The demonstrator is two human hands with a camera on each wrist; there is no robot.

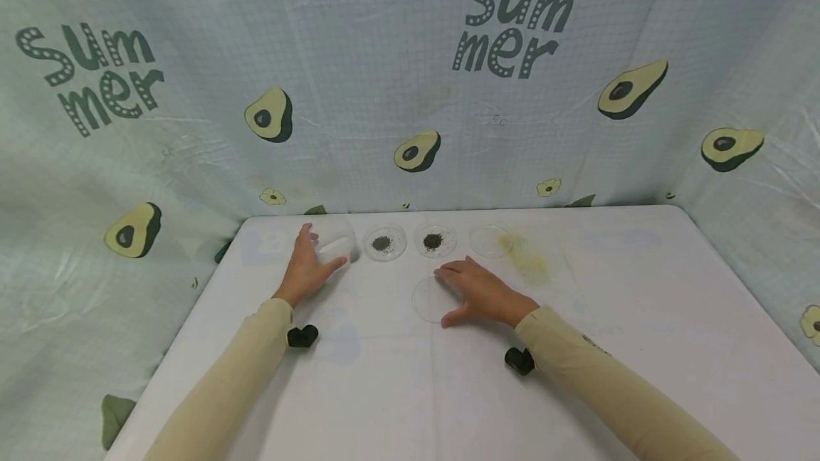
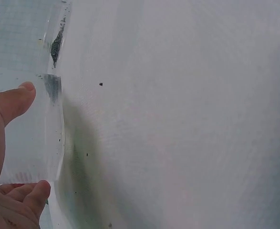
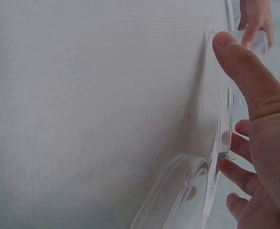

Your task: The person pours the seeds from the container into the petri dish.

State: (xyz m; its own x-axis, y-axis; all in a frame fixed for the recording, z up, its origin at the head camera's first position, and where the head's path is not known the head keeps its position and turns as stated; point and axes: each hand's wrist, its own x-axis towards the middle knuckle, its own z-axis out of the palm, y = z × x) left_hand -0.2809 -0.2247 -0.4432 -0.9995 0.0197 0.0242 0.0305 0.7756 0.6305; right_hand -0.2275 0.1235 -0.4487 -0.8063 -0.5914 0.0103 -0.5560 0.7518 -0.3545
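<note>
At the back left, my left hand (image 1: 302,272) holds a clear plastic box (image 1: 336,237), with the thumb at its front right and the fingers at its left. In the left wrist view the thumb overlaps the box (image 2: 32,129) and fingertips reach its lower edge. My right hand (image 1: 480,294) curves round the right side of a clear petri dish (image 1: 423,299), fingertips at its far rim and thumb at its near rim. Two petri dishes with dark granules, one dish (image 1: 384,256) and another dish (image 1: 435,253), stand between the hands at the back.
Another clear dish (image 1: 482,242) stands right of the granule dishes, with a yellowish patch (image 1: 533,262) beside it. The white table (image 1: 640,347) reaches back to a printed cloth (image 1: 359,91). Small dark specks (image 2: 101,84) lie on the table. Both wrists carry a black device (image 1: 303,336).
</note>
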